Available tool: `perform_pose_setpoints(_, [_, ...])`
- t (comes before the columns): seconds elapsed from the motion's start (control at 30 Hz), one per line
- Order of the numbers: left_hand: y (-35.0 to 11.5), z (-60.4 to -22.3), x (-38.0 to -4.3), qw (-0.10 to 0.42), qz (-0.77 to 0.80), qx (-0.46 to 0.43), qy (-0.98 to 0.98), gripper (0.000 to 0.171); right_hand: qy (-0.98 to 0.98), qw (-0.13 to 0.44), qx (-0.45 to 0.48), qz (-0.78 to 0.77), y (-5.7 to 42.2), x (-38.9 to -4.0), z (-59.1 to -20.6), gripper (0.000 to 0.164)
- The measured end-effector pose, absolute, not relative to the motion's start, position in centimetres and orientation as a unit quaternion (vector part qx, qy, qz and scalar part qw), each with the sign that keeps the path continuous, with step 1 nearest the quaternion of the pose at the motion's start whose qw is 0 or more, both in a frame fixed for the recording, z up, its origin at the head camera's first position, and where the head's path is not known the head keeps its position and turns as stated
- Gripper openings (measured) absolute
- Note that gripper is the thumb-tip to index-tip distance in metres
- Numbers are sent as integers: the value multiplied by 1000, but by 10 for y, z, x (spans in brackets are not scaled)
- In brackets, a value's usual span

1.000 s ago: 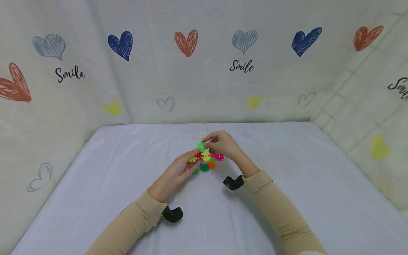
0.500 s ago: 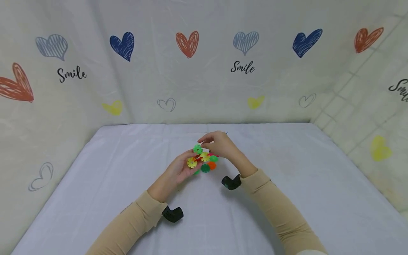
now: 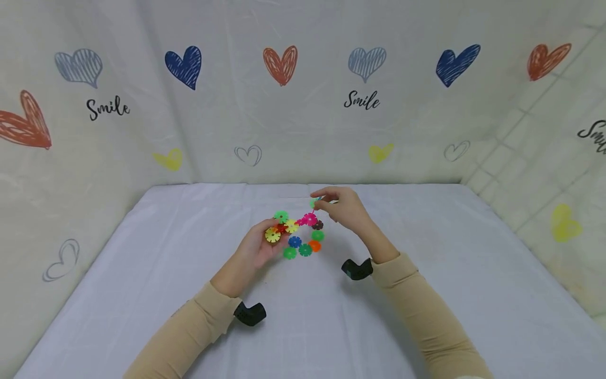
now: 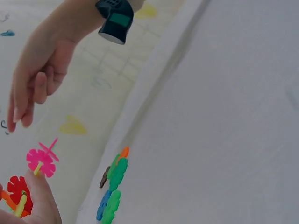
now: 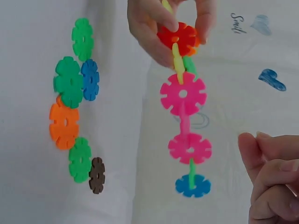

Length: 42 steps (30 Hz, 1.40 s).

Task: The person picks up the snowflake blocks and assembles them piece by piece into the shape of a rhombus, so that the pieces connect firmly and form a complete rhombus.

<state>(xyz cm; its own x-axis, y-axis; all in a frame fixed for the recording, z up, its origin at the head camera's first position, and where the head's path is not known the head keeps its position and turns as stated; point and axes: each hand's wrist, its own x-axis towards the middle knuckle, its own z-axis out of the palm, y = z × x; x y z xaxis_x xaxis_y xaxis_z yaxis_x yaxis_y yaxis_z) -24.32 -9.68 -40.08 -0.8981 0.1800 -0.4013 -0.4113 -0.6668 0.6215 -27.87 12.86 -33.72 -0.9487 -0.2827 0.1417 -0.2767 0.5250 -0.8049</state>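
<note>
My left hand point(image 3: 255, 245) pinches a chain of notched plastic snowflake discs. A red disc point(image 5: 178, 39) sits at my fingers, with a yellow disc point(image 3: 291, 226) edge-on beyond it. Two pink discs point(image 5: 183, 93) follow, then a thin green one and a blue disc point(image 5: 193, 186) at the far end. Fingers of my right hand point(image 3: 344, 208) are loosely bent beside that end; the right wrist view shows a gap between the fingertips point(image 5: 254, 136) and the chain. Nothing shows between them.
Several loose discs lie on the white cloth just beyond my left hand: green point(image 3: 305, 250), orange point(image 3: 314, 246), blue point(image 3: 294, 241) and brown point(image 5: 97, 175). A printed curtain point(image 3: 303, 116) hangs behind the table. Black cameras point(image 3: 357, 269) sit at both wrists.
My left hand has shifted a little left with the chain. My right hand has moved up and to the right, and more of the pink discs and the loose discs now show.
</note>
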Motion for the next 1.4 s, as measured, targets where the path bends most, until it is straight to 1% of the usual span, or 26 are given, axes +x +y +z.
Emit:
perform_pose_setpoints(0.13, [-105, -396, -245, 138, 901, -165, 376, 58, 842, -4, -130, -524, 141, -287, -346, 33])
perform_pose_setpoints(0.27, [-110, -391, -246, 127, 907, -177, 362, 63, 823, 5, -104, -559, 152, -297, -358, 36])
perform_pose_setpoints(0.37, [-112, -387, -246, 125, 910, -183, 351, 64, 825, 37, -72, -559, 156, -302, -366, 36])
perform_pose_setpoints(0.5, [-113, -386, -247, 120, 910, -194, 346, 60, 836, 98, -39, -538, 156, -308, -375, 38])
perform_pose_setpoints(0.67, [-114, -387, -248, 124, 909, -192, 349, 58, 849, 141, -43, -508, 153, -319, -388, 34])
perform_pose_setpoints(0.83, [-116, -388, -248, 126, 914, -181, 342, 62, 888, 172, -67, -421, 147, -328, -396, 30])
perform_pose_setpoints(0.93, [-117, -389, -247, 122, 916, -175, 341, 64, 908, 175, -82, -372, 142, -330, -397, 30])
perform_pose_setpoints(1.07, [-119, -390, -247, 121, 916, -172, 343, 64, 919, 173, -85, -343, 137, -331, -396, 29])
perform_pose_setpoints(1.27, [-119, -390, -248, 124, 911, -176, 353, 62, 923, 173, -69, -337, 132, -331, -394, 28])
perform_pose_setpoints(1.4, [-118, -389, -249, 125, 906, -183, 360, 62, 918, 162, -62, -356, 133, -330, -396, 26])
